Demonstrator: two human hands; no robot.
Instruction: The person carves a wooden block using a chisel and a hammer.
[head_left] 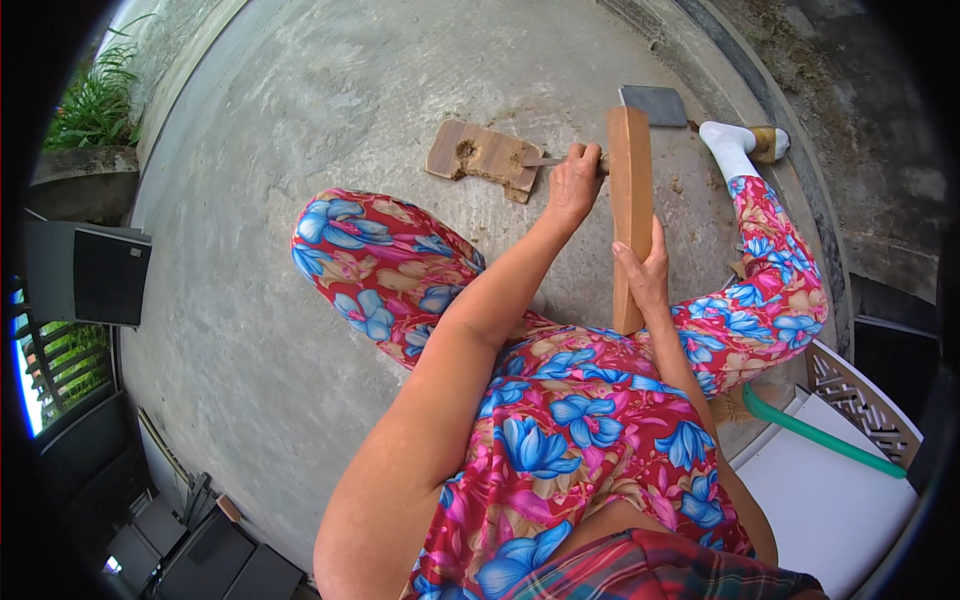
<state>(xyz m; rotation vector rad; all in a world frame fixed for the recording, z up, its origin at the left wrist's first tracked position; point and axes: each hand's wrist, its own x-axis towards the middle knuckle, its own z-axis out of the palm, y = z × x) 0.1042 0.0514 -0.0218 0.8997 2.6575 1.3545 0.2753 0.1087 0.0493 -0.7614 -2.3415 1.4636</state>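
Over at the far left, green leaves [98, 95] rise above a rounded concrete ledge, possibly a planter [85, 165]; its inside is hidden. Down on the ground, the wooden board [485, 152] lies flat in front of the person, a rough hollow near its left end holding brown crumbs, more loose bits at the right.

And here's the left hand [573, 187], fingers curled tight around a chisel-like tool [543, 161], its flat metal blade reaching the board's right end. The right hand [646, 272] wraps the lower half of a thick wooden bar [629, 185], thumb on one side, fingers on the other. The bar stands out beyond the lap, long, straight-edged and reddish brown, its side just by the tool's handle; whether they touch, one cannot tell.

Rough grey concrete [300, 130] all around, dusty and scuffed! Beyond the bar lies a smooth, dark grey rectangular plate [653, 106]. Soft flowered cloth [590, 425] covers the lap, and a white sock [728, 148] shows at the right.
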